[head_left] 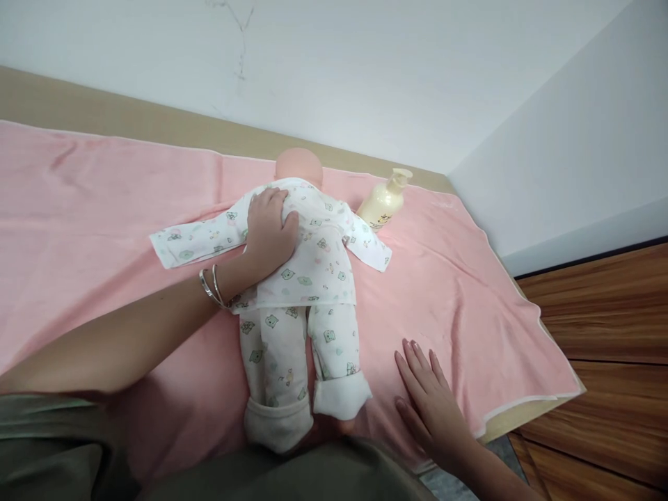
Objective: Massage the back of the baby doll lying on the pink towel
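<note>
A baby doll [299, 165] lies face down on a pink towel [417, 299], its bald head toward the wall. It wears a white printed top [318, 257] and matching trousers [284, 348] with turned-up cuffs; no doll hands or feet show past the cloth. My left hand [271, 229] rests on the doll's upper back, fingers extended, with bangles at the wrist. To the right of the trousers, my right hand [431, 403] lies flat on the towel, fingers stretched out and holding nothing.
A cream pump bottle [383, 200] lies tilted on the towel, close by the doll's right-side sleeve. Behind the table's wooden edge [156, 125] rises a white wall [339, 69]. Brown wooden panels [616, 348] stand at the right, beyond the table corner.
</note>
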Available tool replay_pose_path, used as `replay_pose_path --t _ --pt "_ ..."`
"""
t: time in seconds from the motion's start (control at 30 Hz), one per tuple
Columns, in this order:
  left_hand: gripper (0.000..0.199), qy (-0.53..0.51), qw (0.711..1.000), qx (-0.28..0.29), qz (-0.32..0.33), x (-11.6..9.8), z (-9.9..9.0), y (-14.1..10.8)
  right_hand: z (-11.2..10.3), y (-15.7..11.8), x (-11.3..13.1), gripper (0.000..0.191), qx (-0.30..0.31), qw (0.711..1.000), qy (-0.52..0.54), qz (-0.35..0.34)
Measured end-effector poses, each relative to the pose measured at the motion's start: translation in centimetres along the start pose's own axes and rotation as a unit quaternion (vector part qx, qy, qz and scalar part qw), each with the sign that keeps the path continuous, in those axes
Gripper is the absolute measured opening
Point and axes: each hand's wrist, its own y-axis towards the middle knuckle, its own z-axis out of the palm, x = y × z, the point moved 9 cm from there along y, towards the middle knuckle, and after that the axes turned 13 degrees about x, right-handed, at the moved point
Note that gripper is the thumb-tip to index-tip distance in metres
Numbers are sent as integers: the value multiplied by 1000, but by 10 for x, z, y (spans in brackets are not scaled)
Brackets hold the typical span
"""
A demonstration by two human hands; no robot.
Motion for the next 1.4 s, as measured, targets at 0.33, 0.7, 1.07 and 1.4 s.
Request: replay_pose_path --t 0.33,0.7,1.07,1.4 --pt "51 34 999 -4 4 -1 1 1 -102 32 -93 61 -219 931 232 177" --pt "40 49 998 -11 30 -3 1 4 -209 231 62 50 -254 926 233 -157" --pt "47 68 997 -30 23 -6 2 0 -192 327 29 48 -211 942 225 -130" --pt "49 69 997 -14 15 -5 2 0 -174 285 64 53 -215 939 165 -211"
